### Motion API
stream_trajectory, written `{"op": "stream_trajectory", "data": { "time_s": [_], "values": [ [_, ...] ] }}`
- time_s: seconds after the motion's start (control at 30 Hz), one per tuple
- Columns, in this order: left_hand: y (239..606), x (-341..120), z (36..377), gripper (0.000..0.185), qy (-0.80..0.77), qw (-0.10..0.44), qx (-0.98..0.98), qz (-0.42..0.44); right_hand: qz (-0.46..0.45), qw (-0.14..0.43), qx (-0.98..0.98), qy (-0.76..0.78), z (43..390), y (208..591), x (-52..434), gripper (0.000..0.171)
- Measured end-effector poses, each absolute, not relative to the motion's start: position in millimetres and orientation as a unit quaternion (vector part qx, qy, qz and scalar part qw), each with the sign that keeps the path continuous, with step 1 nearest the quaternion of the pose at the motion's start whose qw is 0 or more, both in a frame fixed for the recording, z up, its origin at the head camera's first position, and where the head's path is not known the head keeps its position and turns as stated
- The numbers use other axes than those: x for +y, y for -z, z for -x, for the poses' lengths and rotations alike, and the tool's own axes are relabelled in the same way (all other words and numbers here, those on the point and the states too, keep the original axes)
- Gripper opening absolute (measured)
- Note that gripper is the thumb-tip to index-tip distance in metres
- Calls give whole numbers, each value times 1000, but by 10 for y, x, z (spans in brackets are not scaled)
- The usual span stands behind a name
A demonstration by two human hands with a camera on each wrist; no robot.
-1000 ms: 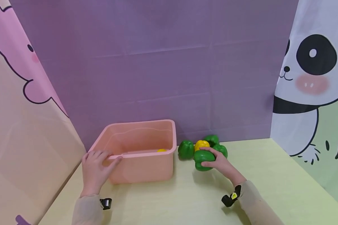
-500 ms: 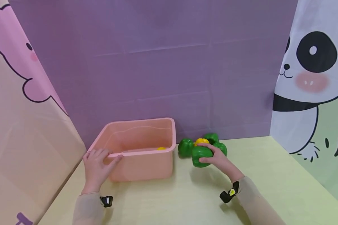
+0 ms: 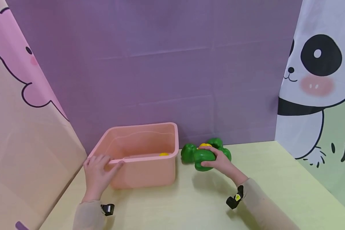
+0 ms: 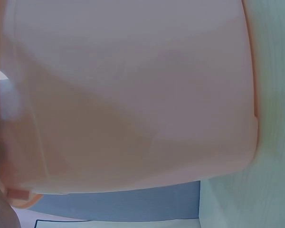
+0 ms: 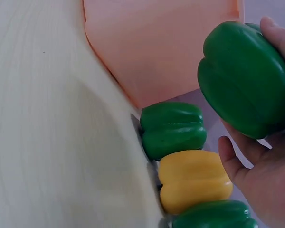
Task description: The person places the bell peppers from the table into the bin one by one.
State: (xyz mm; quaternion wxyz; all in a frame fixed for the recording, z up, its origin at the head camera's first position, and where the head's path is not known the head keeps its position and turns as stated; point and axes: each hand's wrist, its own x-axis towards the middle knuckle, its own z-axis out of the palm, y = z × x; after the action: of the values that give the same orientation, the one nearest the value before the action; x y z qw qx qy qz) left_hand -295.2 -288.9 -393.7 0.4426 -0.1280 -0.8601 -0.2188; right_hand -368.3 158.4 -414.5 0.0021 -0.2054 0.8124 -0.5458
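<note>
My right hand [image 3: 218,163] grips a green bell pepper [image 3: 203,158] lifted just off the pale table; the right wrist view shows that green pepper [image 5: 244,78] held in my fingers [image 5: 281,35]. Under it lie another green pepper [image 3: 187,153] [image 5: 173,128], a yellow pepper [image 3: 204,145] [image 5: 194,181] and further green ones [image 3: 217,142]. My left hand [image 3: 99,169] holds the near left rim of a pink tub [image 3: 143,153], thumb on the rim. A small yellow thing [image 3: 164,154] lies inside the tub. The left wrist view shows only the tub's wall [image 4: 133,104].
A purple backdrop [image 3: 161,64] stands close behind the tub and peppers. A pink cartoon panel [image 3: 23,121] closes the left side, a panda panel [image 3: 319,83] the right. The pale table [image 3: 276,179] runs on to the right and front.
My right hand has raised the green pepper and carried it a little left, towards the tub. My left hand has stayed on the tub's rim.
</note>
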Motion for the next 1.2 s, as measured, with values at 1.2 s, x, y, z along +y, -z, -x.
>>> {"op": "stream_trajectory", "data": {
  "time_s": [1.2],
  "values": [
    [3954, -2909, 2994, 34, 219, 448, -857, 129, 251, -1, 793, 556, 3806, 3655, 1420, 68]
  ]
}}
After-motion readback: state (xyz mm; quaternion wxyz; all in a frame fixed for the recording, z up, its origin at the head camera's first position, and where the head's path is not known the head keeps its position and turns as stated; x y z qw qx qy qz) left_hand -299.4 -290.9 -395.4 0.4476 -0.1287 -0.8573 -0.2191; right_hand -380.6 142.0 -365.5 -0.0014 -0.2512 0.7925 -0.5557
